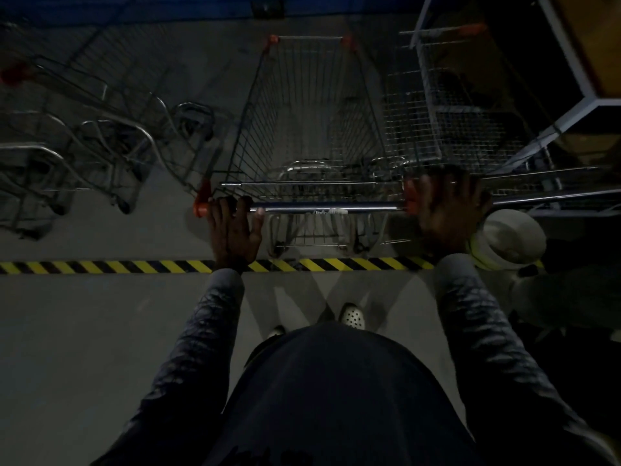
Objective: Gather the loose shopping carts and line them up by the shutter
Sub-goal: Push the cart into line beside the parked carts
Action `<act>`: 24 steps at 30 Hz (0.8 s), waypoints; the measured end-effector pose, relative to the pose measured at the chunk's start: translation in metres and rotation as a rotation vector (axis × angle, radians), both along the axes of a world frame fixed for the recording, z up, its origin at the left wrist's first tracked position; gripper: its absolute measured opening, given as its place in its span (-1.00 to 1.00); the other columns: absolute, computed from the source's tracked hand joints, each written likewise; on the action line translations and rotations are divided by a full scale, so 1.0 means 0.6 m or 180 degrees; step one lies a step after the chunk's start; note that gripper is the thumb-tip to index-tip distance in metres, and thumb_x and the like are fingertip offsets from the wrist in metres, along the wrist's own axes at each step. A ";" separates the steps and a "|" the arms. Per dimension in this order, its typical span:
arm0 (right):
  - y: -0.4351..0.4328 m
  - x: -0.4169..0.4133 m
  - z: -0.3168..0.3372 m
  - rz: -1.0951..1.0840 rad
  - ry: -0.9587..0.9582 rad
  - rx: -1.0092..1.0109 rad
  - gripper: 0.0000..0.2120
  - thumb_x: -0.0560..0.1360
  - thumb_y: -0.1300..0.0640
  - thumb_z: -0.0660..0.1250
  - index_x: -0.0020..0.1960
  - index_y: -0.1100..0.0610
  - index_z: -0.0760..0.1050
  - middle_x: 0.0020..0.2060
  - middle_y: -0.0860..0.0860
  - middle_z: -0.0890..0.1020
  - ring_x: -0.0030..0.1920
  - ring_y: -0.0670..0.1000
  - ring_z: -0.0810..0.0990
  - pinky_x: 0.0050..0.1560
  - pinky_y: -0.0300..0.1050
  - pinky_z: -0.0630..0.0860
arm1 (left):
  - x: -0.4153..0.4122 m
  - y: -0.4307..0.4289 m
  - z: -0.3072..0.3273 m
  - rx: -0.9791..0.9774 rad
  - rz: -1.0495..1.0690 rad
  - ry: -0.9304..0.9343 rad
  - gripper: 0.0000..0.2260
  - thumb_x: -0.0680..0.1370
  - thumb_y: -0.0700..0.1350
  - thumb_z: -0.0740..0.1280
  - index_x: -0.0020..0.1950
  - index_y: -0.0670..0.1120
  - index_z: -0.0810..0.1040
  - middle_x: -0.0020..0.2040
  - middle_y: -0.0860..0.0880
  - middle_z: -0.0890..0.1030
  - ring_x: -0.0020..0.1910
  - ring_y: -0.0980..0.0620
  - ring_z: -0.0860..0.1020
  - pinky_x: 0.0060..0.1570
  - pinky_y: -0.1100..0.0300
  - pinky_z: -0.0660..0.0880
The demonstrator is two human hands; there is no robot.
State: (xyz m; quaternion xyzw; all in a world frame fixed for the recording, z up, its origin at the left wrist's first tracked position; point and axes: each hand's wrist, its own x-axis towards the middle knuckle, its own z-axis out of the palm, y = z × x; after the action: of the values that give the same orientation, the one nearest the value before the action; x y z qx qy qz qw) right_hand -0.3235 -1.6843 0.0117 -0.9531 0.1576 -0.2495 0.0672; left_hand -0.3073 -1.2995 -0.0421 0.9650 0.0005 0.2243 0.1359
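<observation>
wire cart (312, 129) under both hands (235, 227) (448, 210)

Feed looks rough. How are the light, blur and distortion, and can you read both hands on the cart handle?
Head view: dim overall, darkest along the right edge. The left hand reads fairly sharp, with its fingers curled over the cart handle. The right hand is motion-smeared, so its grip is unreadable. The wide-angle lens makes the carts at left lean outward.
</observation>
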 end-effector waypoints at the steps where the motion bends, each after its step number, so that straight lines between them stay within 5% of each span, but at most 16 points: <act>1: -0.022 0.008 -0.003 -0.0146 0.0178 0.0138 -0.51 0.68 -0.27 0.04 0.33 0.06 0.45 0.32 0.19 0.51 0.30 0.27 0.45 0.34 0.29 0.29 | 0.000 -0.005 0.002 -0.0058 0.0052 -0.0018 -0.72 0.64 0.05 0.28 0.11 -0.16 0.54 0.06 -0.25 0.47 0.13 -0.23 0.39 0.31 -0.20 0.34; 4: -0.052 0.027 -0.025 0.0032 0.0910 0.0424 -0.36 0.62 -0.40 -0.06 0.41 -0.01 0.44 0.44 0.20 0.41 0.38 0.32 0.41 0.41 0.35 0.26 | 0.007 -0.022 0.007 -0.0205 0.0248 -0.0013 -0.72 0.65 0.05 0.28 0.01 -0.17 0.54 0.03 -0.26 0.49 0.11 -0.21 0.38 0.31 -0.24 0.33; 9: -0.044 0.030 -0.069 0.0334 0.1143 0.0490 -0.33 0.60 -0.45 -0.11 0.37 -0.04 0.46 0.46 0.16 0.41 0.40 0.39 0.36 0.40 0.38 0.26 | 0.027 -0.044 0.007 -0.0263 0.0547 0.0326 -0.62 0.66 0.13 0.21 -0.01 -0.16 0.60 0.07 -0.29 0.51 0.17 -0.25 0.38 0.36 -0.27 0.26; 16: -0.050 0.030 -0.075 0.0377 0.1104 0.0453 -0.32 0.60 -0.44 -0.12 0.43 -0.05 0.44 0.49 0.18 0.36 0.40 0.39 0.32 0.42 0.36 0.21 | 0.029 -0.038 -0.003 -0.0198 0.0531 0.0316 -0.53 0.68 0.20 0.09 0.02 -0.13 0.61 0.04 -0.26 0.52 0.12 -0.27 0.46 0.27 -0.19 0.33; 24: -0.057 0.031 -0.077 0.0547 0.0951 0.0608 -0.41 0.63 -0.38 -0.05 0.44 -0.07 0.42 0.48 0.23 0.34 0.40 0.40 0.34 0.38 0.44 0.24 | 0.024 -0.035 -0.007 0.0114 0.0471 0.0150 -0.64 0.67 0.12 0.19 0.11 -0.12 0.62 0.10 -0.29 0.54 0.21 -0.26 0.43 0.46 -0.14 0.17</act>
State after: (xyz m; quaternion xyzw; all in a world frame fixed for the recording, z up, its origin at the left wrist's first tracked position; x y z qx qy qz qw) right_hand -0.3047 -1.7186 -0.0345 -0.9788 0.1069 -0.0825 0.1543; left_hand -0.2932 -1.3206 -0.0466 0.9696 0.0711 0.2110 0.1017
